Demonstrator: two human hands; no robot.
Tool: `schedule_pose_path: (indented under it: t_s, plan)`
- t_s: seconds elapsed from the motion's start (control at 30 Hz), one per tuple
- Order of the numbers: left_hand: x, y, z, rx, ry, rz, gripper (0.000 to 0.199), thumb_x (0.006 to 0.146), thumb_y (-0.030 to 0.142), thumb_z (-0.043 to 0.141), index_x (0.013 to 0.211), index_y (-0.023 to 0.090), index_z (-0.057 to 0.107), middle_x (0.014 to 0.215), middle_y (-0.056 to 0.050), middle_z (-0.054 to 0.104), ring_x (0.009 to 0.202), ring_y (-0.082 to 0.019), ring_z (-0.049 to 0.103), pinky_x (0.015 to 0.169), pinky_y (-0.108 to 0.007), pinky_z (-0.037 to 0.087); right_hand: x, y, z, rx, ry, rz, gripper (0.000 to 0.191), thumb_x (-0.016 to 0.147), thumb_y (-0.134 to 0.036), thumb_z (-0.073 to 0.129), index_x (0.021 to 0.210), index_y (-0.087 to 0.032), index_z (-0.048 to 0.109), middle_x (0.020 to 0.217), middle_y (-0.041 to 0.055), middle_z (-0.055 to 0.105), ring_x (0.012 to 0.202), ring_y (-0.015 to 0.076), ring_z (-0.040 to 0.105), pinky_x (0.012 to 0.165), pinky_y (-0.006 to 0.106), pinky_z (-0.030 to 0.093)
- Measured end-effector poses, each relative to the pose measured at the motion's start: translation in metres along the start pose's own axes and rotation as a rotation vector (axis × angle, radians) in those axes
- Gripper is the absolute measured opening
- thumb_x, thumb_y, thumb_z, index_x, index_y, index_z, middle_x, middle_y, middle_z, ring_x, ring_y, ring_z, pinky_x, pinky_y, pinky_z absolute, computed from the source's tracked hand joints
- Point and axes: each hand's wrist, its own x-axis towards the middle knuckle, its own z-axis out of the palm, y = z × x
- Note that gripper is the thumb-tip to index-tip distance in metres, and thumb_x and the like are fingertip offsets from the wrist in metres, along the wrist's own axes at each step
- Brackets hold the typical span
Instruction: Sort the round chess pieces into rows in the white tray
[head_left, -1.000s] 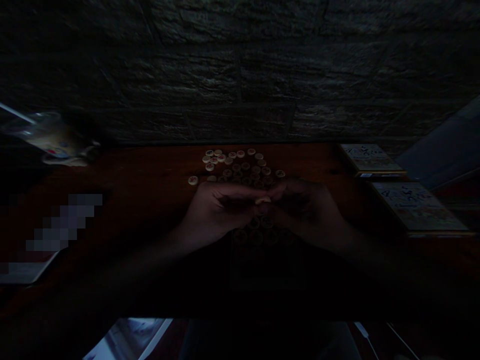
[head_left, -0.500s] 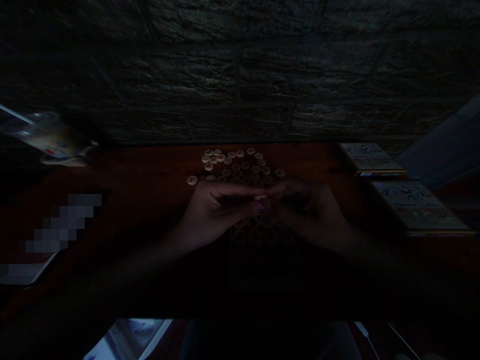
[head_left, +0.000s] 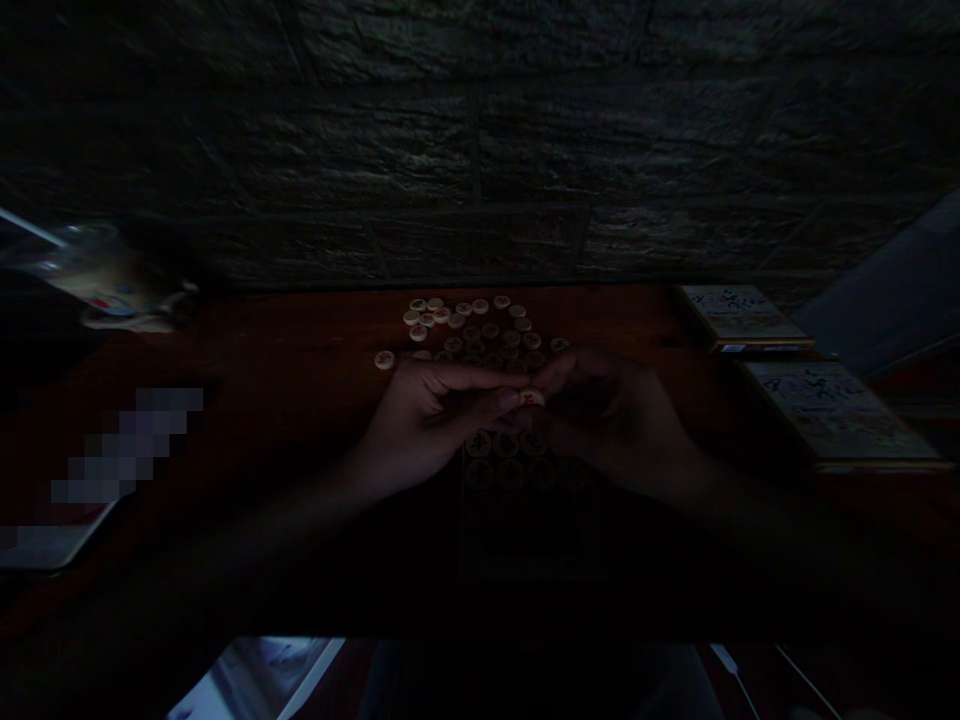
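Between the fingertips of both hands is a round wooden piece (head_left: 531, 398) with a red character on its face. My left hand (head_left: 442, 410) pinches it from the left, thumb in front. On the other side my right hand (head_left: 611, 415) holds it with thumb and forefinger. Behind the hands, several loose round pieces (head_left: 480, 307) lie scattered on the table. Below the fingers, rows of round pieces (head_left: 510, 473) lie side by side, very dim, partly hidden by the hands.
Two flat boxes (head_left: 836, 410) lie on the right of the wooden table (head_left: 300, 335). A cup with a straw (head_left: 112, 280) stands at the far left. A blurred-out flat object (head_left: 120, 460) lies nearer. A stone wall (head_left: 480, 150) rises behind.
The held piece has turned, so its red-marked face now shows between my fingertips. My right fingers have shifted slightly, while my left hand is nearly unmoved.
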Motion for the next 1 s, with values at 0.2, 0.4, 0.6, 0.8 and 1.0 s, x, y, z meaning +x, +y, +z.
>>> schedule_pose_path:
  t_s: [0.2, 0.4, 0.6, 0.8, 1.0]
  plan:
    - [0.000, -0.005, -0.001, -0.004, -0.015, 0.035, 0.025, 0.083, 0.012, 0.079, 0.107, 0.021, 0.079, 0.102, -0.003, 0.081, 0.086, -0.016, 0.079, 0.079, -0.021, 0.066, 0.003, -0.008, -0.001, 0.017, -0.015, 0.017, 0.014, 0.081, -0.021, 0.082, 0.091, -0.019, 0.072, 0.081, -0.0006, 0.075, 0.074, 0.0121, 0.072, 0.067, 0.021, 0.056]
    - [-0.001, -0.005, 0.000, 0.047, 0.025, 0.091, 0.030, 0.077, 0.011, 0.084, 0.105, 0.020, 0.080, 0.102, -0.003, 0.081, 0.090, -0.018, 0.079, 0.084, -0.025, 0.066, 0.004, -0.013, -0.003, -0.032, -0.025, 0.066, 0.014, 0.089, -0.033, 0.076, 0.089, -0.019, 0.076, 0.071, -0.0013, 0.073, 0.056, 0.0094, 0.065, 0.052, 0.019, 0.051]
    - [-0.001, -0.006, -0.001, 0.116, 0.051, 0.144, 0.026, 0.078, 0.014, 0.084, 0.103, 0.021, 0.080, 0.100, -0.003, 0.082, 0.087, -0.017, 0.079, 0.081, -0.023, 0.065, 0.003, -0.013, -0.004, -0.111, -0.035, 0.038, 0.015, 0.086, -0.035, 0.078, 0.088, -0.020, 0.078, 0.071, -0.0007, 0.074, 0.058, 0.0106, 0.065, 0.052, 0.020, 0.050]
    - [-0.004, -0.006, -0.003, 0.295, 0.045, 0.240, 0.029, 0.076, 0.016, 0.086, 0.103, 0.023, 0.081, 0.100, -0.002, 0.082, 0.088, -0.016, 0.078, 0.081, -0.022, 0.064, 0.001, -0.012, -0.003, -0.014, -0.064, 0.021, 0.013, 0.081, -0.028, 0.082, 0.093, -0.024, 0.081, 0.084, -0.0009, 0.080, 0.071, 0.0137, 0.072, 0.064, 0.024, 0.057]
    - [-0.004, -0.006, -0.008, 0.504, 0.027, 0.379, 0.034, 0.076, 0.023, 0.087, 0.109, 0.024, 0.079, 0.100, -0.005, 0.079, 0.087, -0.017, 0.074, 0.079, -0.026, 0.061, 0.000, -0.011, -0.002, 0.045, -0.099, 0.101, 0.019, 0.084, -0.033, 0.079, 0.103, -0.027, 0.081, 0.083, -0.0007, 0.080, 0.069, 0.0160, 0.073, 0.063, 0.027, 0.060]
